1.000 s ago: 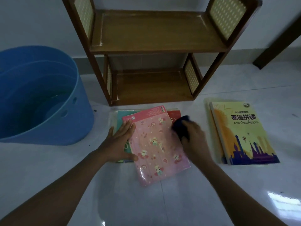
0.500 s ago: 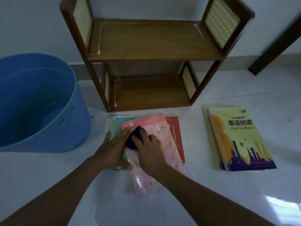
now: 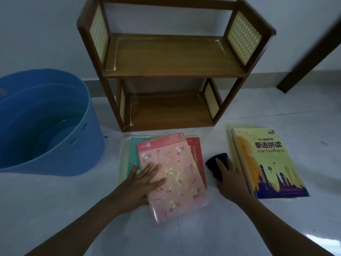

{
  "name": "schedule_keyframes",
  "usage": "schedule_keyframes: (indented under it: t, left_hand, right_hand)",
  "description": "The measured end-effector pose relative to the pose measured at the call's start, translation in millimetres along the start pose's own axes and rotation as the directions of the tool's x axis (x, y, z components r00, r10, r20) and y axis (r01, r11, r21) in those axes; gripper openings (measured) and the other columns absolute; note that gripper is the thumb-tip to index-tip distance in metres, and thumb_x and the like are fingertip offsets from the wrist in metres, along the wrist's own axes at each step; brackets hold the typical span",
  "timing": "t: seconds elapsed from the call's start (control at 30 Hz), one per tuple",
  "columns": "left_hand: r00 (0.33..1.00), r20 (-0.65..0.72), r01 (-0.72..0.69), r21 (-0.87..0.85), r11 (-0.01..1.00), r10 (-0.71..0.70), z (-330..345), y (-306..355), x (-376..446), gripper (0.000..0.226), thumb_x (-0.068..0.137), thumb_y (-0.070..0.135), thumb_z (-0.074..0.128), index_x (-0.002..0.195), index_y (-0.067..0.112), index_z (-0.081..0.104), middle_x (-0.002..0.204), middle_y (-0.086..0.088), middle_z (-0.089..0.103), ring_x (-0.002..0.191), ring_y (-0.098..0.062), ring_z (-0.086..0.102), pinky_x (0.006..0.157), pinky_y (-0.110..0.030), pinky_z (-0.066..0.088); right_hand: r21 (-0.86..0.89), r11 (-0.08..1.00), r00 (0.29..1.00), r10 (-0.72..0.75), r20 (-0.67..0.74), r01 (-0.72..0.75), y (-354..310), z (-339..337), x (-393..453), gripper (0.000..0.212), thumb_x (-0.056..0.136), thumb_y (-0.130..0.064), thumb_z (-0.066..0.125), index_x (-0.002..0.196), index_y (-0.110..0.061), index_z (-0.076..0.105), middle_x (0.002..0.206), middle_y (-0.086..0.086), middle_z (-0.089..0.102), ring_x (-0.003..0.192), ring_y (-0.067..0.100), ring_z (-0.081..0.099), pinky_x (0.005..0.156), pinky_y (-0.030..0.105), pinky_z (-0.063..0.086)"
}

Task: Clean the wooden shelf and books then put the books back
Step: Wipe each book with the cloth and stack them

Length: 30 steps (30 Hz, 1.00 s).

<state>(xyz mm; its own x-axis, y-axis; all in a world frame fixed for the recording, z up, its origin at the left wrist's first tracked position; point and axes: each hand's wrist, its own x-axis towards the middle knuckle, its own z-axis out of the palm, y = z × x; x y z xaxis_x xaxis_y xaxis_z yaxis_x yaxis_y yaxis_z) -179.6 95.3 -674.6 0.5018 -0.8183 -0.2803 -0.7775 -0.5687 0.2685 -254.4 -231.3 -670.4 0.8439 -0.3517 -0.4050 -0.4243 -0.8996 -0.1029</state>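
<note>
A two-tier wooden shelf (image 3: 171,65) stands against the wall, both tiers bare. On the floor in front lies a stack of books with a pink cartoon-print book (image 3: 177,174) on top, tilted, over a teal book (image 3: 134,150) and a red book (image 3: 197,157). My left hand (image 3: 142,180) lies flat on the pink book's left edge, fingers spread. My right hand (image 3: 230,180) presses a dark blue cloth (image 3: 215,165) on the floor just right of the stack. A yellow book (image 3: 265,161) with a purple skyline lies further right.
A large blue tub (image 3: 46,122) with water in it stands at the left, close to the shelf. A dark wooden leg (image 3: 310,60) slants down at the far right. Pale glossy floor tiles (image 3: 184,237) spread out in front of me.
My right hand has swept the cloth from the pink book's top left across to the floor right of the stack. My left hand has slid further onto the pink book.
</note>
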Motion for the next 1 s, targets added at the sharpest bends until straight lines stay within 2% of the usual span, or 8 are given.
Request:
schedule_keyframes:
  t: [0.13, 0.23, 0.33, 0.43, 0.57, 0.7, 0.8, 1.0]
  left_hand:
    - [0.905, -0.42, -0.123, -0.12, 0.985, 0.062, -15, 3, 0, 0.047, 0.089, 0.028, 0.058, 0.135, 0.035, 0.05, 0.151, -0.001, 0.042, 0.143, -0.034, 0.025, 0.109, -0.053, 0.032]
    - [0.747, -0.595, -0.165, -0.598, 0.784, -0.297, -66, 21, 2, 0.045, 0.093, 0.014, 0.057, 0.124, 0.047, 0.056, 0.13, 0.025, 0.059, 0.129, 0.0, 0.048, 0.106, -0.021, 0.041]
    - [0.674, -0.425, -0.137, -0.876, 0.463, -0.604, -112, 25, 6, 0.026, 0.098, 0.019, 0.049, 0.098, 0.04, 0.063, 0.079, 0.028, 0.07, 0.076, 0.009, 0.063, 0.069, -0.007, 0.05]
    - [0.722, -0.275, -0.244, -0.96, 0.138, -0.635, -127, 20, 9, 0.02, 0.093, 0.022, 0.046, 0.1, 0.026, 0.064, 0.092, 0.015, 0.075, 0.089, -0.007, 0.071, 0.075, -0.022, 0.059]
    - [0.743, -0.199, -0.125, -0.979, 0.159, -0.639, -111, 16, 12, 0.02, 0.096, 0.024, 0.044, 0.103, 0.026, 0.063, 0.097, 0.015, 0.075, 0.099, -0.014, 0.07, 0.073, -0.02, 0.057]
    - [0.749, -0.221, 0.001, -0.943, 0.333, -0.625, -107, 30, 17, 0.019, 0.094, 0.036, 0.042, 0.101, 0.036, 0.059, 0.099, 0.016, 0.07, 0.1, -0.008, 0.065, 0.082, -0.026, 0.056]
    - [0.728, -0.327, -0.076, -0.912, 0.404, -0.602, -136, 63, 27, 0.018, 0.097, 0.027, 0.04, 0.105, 0.034, 0.054, 0.091, 0.022, 0.067, 0.086, 0.012, 0.064, 0.063, -0.008, 0.052]
    - [0.923, 0.088, 0.098, -0.995, 0.007, -0.374, -148, 132, 109, 0.038, 0.09, 0.053, 0.045, 0.115, 0.027, 0.032, 0.112, 0.001, 0.062, 0.094, -0.012, 0.069, 0.076, -0.034, 0.059]
  right_hand:
    - [0.036, 0.99, 0.99, -0.133, -0.054, 0.135, 2, -22, -4, 0.084, 0.088, -0.023, 0.062, 0.152, -0.036, 0.01, 0.162, 0.006, 0.001, 0.149, 0.032, 0.007, 0.118, 0.053, 0.019]
    - [0.46, 0.849, 0.965, -0.246, -0.088, 0.259, -19, -54, -15, 0.054, 0.085, -0.048, 0.064, 0.133, -0.036, 0.043, 0.121, -0.012, 0.056, 0.113, 0.004, 0.058, 0.087, 0.016, 0.048]
    - [0.706, 0.597, 0.924, -0.277, -0.265, 0.382, -56, -86, -19, 0.048, 0.094, -0.021, 0.061, 0.136, -0.03, 0.039, 0.113, -0.019, 0.06, 0.1, -0.007, 0.063, 0.067, 0.007, 0.051]
    - [0.8, 0.397, 0.89, -0.28, -0.361, 0.449, -84, -106, -19, 0.032, 0.099, -0.026, 0.054, 0.13, -0.027, 0.046, 0.114, -0.006, 0.067, 0.097, 0.01, 0.071, 0.07, 0.027, 0.061]
    - [0.797, 0.4, 0.892, -0.206, -0.403, 0.453, -92, -78, -18, 0.017, 0.103, -0.022, 0.046, 0.119, -0.02, 0.049, 0.104, 0.0, 0.068, 0.088, 0.02, 0.073, 0.065, 0.045, 0.062]
    - [0.821, 0.384, 0.902, -0.085, -0.424, 0.423, -91, -58, -18, 0.017, 0.103, -0.016, 0.045, 0.119, -0.023, 0.047, 0.103, -0.013, 0.065, 0.093, 0.013, 0.071, 0.07, 0.036, 0.063]
    - [0.861, 0.336, 0.908, 0.036, -0.417, 0.382, -76, -76, -23, 0.019, 0.102, -0.023, 0.048, 0.121, -0.023, 0.051, 0.103, -0.009, 0.068, 0.09, 0.011, 0.071, 0.067, 0.033, 0.062]
    - [0.71, 0.691, 0.78, 0.368, -0.506, 0.134, 31, -114, -36, 0.02, 0.101, -0.031, 0.048, 0.116, -0.027, 0.059, 0.1, -0.009, 0.067, 0.086, 0.012, 0.062, 0.076, 0.034, 0.053]
